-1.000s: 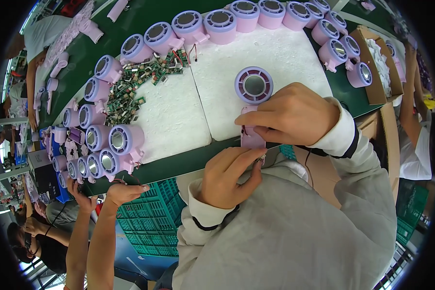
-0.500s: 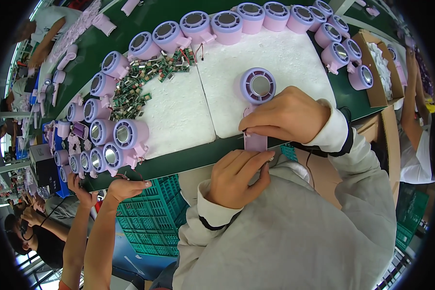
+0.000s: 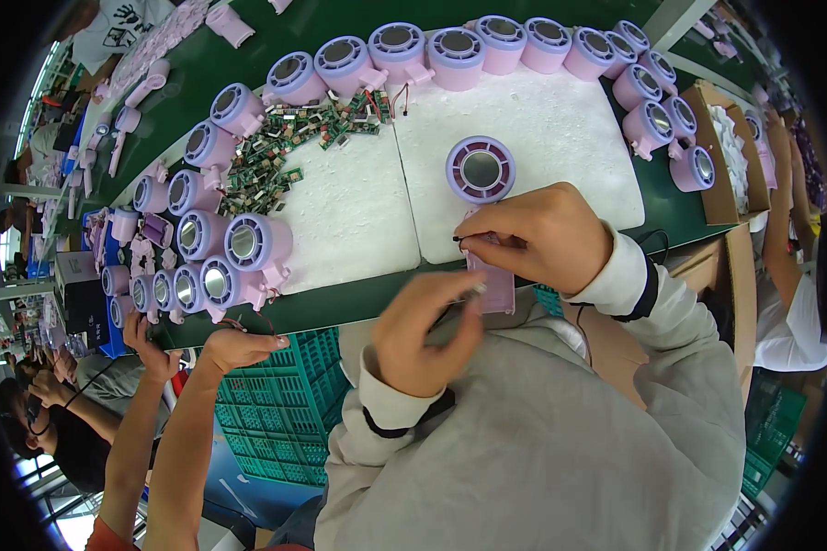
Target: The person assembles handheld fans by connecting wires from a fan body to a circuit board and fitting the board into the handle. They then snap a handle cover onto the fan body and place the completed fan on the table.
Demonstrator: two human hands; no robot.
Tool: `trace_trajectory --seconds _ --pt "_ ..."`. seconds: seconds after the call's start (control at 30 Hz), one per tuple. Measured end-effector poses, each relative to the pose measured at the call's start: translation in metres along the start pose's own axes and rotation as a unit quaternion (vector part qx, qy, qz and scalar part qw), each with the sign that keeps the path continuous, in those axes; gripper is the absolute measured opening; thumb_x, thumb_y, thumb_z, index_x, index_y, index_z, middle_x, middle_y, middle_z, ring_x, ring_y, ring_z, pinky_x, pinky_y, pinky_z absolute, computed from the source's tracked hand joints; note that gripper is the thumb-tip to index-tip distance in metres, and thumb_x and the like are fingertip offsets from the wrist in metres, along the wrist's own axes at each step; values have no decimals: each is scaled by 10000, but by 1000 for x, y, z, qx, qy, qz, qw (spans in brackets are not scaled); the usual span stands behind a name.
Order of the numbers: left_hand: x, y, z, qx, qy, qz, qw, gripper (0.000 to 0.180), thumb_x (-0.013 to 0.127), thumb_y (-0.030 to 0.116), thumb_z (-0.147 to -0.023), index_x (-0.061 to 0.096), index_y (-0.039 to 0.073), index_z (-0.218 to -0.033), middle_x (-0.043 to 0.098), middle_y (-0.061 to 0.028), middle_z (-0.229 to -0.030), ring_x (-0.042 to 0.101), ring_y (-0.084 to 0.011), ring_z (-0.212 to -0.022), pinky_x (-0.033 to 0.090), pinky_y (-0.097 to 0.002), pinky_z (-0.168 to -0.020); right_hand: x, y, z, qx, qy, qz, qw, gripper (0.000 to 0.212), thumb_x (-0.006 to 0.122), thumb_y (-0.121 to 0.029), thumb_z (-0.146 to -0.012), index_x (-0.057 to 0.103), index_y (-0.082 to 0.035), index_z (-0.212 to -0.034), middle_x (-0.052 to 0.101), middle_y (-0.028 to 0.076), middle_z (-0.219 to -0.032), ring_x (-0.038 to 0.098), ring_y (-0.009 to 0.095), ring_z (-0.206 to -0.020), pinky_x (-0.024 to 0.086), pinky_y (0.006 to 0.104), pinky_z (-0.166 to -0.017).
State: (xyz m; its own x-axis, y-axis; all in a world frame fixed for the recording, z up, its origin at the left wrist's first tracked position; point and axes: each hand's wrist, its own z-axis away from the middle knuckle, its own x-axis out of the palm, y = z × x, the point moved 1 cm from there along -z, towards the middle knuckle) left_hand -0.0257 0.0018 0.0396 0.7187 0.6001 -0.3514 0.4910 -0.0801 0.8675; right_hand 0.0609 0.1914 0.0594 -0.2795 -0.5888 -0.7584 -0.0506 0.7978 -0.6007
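Note:
A lilac-and-pink handheld fan (image 3: 481,170) lies on the white foam board, its round silver-centred head away from me. Its pink handle (image 3: 494,286) points toward me past the board's front edge. My right hand (image 3: 547,234) bends over the upper handle, thumb and forefinger pinched at a small dark tip; what it belongs to is hidden. Left of the handle's lower end, my left hand (image 3: 427,331) is slightly blurred. Its thumb and forefinger close around a small greyish piece (image 3: 477,289), too unclear to name.
White foam boards (image 3: 340,216) cover part of the green table. Small green circuit boards (image 3: 262,156) are heaped at left, ringed by several fan bodies (image 3: 395,41). A cardboard box (image 3: 721,156) stands at right. Another person's hands (image 3: 234,354) rest at the left table edge, above green crates (image 3: 280,413).
My left hand has come off the handle's lower end and shifted left, its thumb and forefinger now pinching. The fan has slid slightly left. My right hand stays at the handle.

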Motion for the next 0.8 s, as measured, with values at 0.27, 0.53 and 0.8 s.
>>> trace_trajectory --seconds 0.27,0.53,0.8 --pt "-11 -22 -22 -131 80 114 982 317 684 -65 -889 681 -3 -1200 701 -130 -1010 692 -166 -872 549 -274 -803 5 3 -2 -71 32 29 997 167 741 -89 -848 726 -65 -1013 707 89 -755 667 256 -593 523 348 -549" --pt "-10 -27 -27 -79 28 82 993 336 659 -38 -936 679 12 -1268 705 -141 -1033 686 -168 -868 538 -270 -806 2 1 0 -27 24 -16 999 174 729 -69 -823 722 -56 -996 688 86 -720 644 243 -565 503 354 -543" --pt "-10 -25 -26 -59 8 85 995 352 652 -48 -941 676 12 -1287 713 -155 -1045 692 -179 -884 541 -281 -796 -4 -5 -2 -27 71 -48 996 184 751 -41 -757 726 -48 -939 632 74 -742 609 231 -580 486 335 -551"
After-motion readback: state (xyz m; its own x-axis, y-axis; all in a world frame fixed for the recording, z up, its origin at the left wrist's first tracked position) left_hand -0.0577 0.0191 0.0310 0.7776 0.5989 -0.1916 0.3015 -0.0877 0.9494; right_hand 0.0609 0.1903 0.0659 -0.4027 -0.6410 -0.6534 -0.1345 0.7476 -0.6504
